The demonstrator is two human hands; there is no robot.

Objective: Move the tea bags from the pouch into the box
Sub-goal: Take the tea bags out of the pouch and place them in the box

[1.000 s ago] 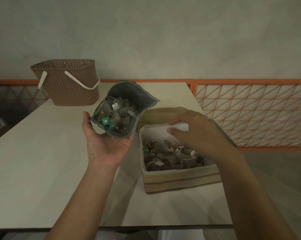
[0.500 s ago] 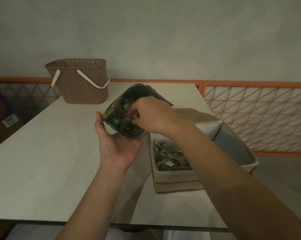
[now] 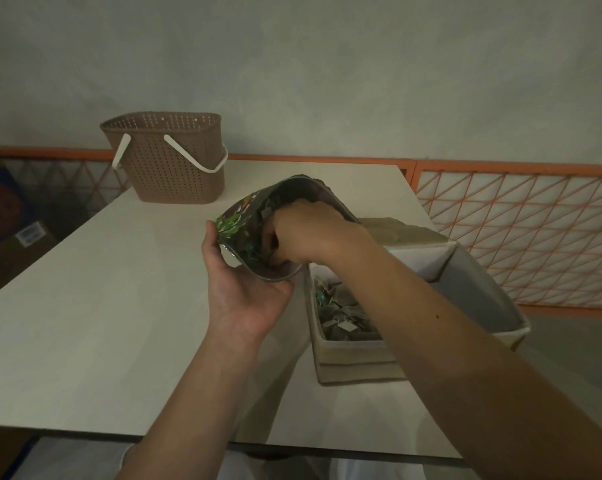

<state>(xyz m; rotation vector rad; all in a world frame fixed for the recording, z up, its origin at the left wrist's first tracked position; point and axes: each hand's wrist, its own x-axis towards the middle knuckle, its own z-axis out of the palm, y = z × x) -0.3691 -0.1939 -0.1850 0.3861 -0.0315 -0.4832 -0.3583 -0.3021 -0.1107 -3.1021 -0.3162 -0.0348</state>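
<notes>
**Right hand deep in the pouch, box waiting alongside**

The left hand [image 3: 247, 292] cups the pouch [image 3: 258, 216] from below, thumb up its left side, fingers curled under the rim, holding it tilted with the mouth toward the person above the bench [image 3: 102, 306]. The right hand [image 3: 306, 233] is plunged into that mouth, fingers bent down among the tea bags [image 3: 254, 252]; whether its grip has closed on any I cannot tell. Just right of the pouch stands the box [image 3: 355, 362], flaps open, with a heap of bags already inside [image 3: 344, 317]. A brown perforated basket [image 3: 168, 161] with a white handle sits well apart at the bench's far edge
</notes>
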